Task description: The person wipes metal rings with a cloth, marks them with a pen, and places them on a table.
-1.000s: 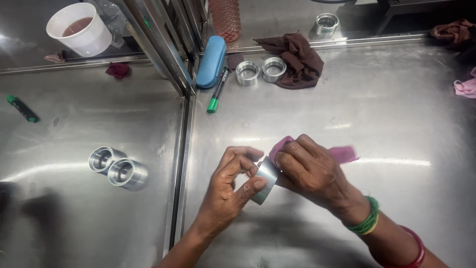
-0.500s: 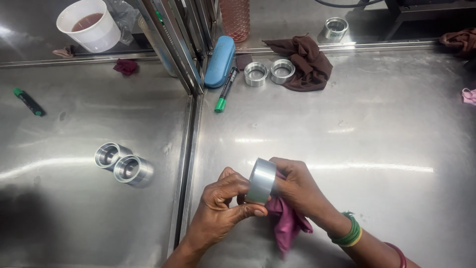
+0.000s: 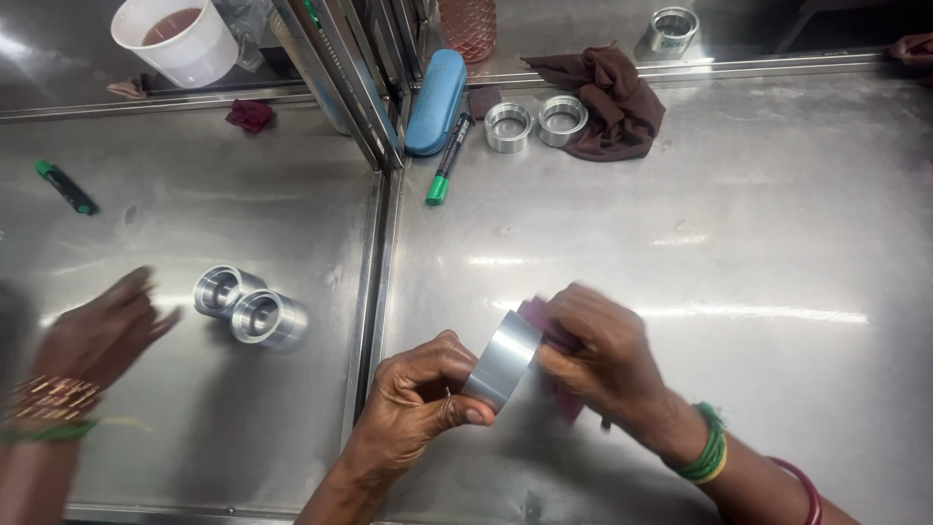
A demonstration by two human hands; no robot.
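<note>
My left hand [image 3: 413, 408] grips a shiny metal cylinder [image 3: 502, 358] by its lower end, low in the middle of the view. My right hand [image 3: 607, 360] is blurred and presses a magenta cloth [image 3: 534, 313] against the cylinder's far side. Most of the cloth is hidden under my fingers. Green and red bangles circle my right wrist.
Another person's hand [image 3: 102, 331] with bangles hovers at the left, near two metal cylinders [image 3: 251, 306] lying on the steel table [image 3: 777, 224]. At the back are two metal rings [image 3: 535, 122], a brown cloth [image 3: 617, 97], a green marker [image 3: 447, 160], a blue case [image 3: 435, 102] and a white cup [image 3: 180, 41].
My right hand has come up from below the cylinder and now rubs the cloth over its far side. Another person's hand has come into view at the left.
</note>
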